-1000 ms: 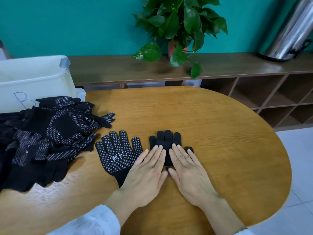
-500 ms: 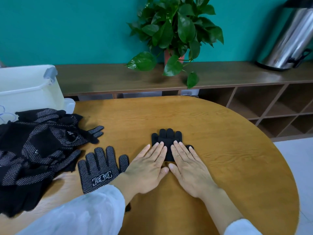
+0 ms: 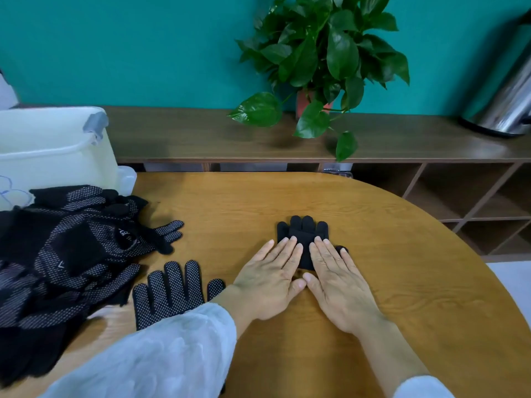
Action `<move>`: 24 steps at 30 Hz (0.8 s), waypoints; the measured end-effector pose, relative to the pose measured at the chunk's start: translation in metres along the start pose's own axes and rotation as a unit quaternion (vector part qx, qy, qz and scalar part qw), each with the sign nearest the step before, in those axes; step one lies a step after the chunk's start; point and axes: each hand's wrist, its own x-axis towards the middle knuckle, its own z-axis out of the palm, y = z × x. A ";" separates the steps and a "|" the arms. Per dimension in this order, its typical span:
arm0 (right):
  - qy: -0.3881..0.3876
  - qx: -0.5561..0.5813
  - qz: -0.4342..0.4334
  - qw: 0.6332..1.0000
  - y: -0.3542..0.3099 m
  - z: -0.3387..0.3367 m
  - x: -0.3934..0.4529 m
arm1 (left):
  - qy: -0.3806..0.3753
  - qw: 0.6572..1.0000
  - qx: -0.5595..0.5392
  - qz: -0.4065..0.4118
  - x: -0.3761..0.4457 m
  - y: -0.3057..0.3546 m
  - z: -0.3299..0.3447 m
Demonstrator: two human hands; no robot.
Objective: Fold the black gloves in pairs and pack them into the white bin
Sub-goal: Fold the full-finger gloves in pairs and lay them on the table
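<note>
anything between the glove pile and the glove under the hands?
Head view: one dotted glove lies flat between the glove pile and the pressed glove, partly under the left sleeve.

A blue handwritten scrawl on the white bin [image 3: 51,156] and a white mark on one piled glove [image 3: 123,234] were illegible.

You have two hands: left [image 3: 268,278] and right [image 3: 334,280]; two single gloves: plain [image 3: 301,229] and dotted [image 3: 169,288]; one glove heap [image 3: 66,254], uncountable; one bin [image 3: 51,150], one plant [image 3: 324,53], one table [image 3: 402,282].
</note>
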 end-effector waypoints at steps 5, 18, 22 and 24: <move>-0.003 0.002 -0.007 1.000 -0.017 -0.010 -0.017 | 0.054 0.997 -0.055 -0.021 -0.046 -0.004 -0.008; -0.018 0.065 -0.124 0.990 -0.186 0.016 -0.065 | 0.091 0.980 -0.064 -0.163 -0.221 -0.042 0.055; -0.032 0.055 -0.059 0.996 -0.199 0.021 -0.085 | 0.098 0.991 -0.017 -0.093 -0.232 -0.053 0.058; -0.037 0.048 -0.029 0.998 -0.202 0.021 -0.095 | 0.096 0.993 -0.021 -0.066 -0.233 -0.057 0.056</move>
